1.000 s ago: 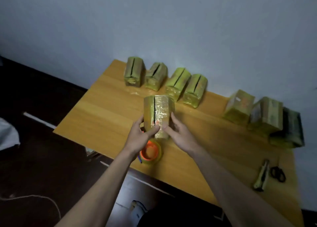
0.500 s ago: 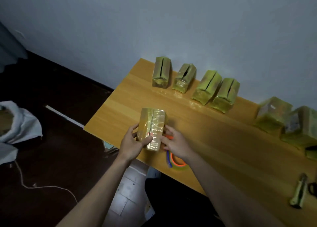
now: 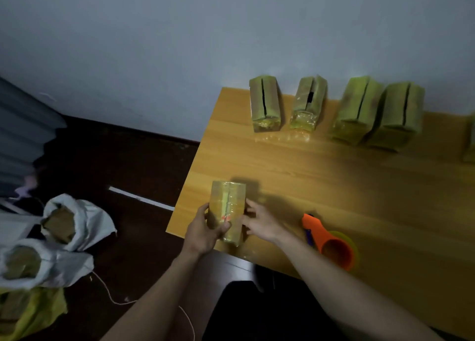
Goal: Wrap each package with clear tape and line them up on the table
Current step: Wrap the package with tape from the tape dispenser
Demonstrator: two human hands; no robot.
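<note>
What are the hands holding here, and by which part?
One taped package, upright at the table's near corner. Left hand grips its lower left side, thumb across the front; right hand holds its right side.

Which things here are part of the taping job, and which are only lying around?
Part of the job:
- package held by left hand and right hand
- orange tape dispenser
- four packages lined up by the wall
- table

Lying about:
- white sacks on the floor
- string
</note>
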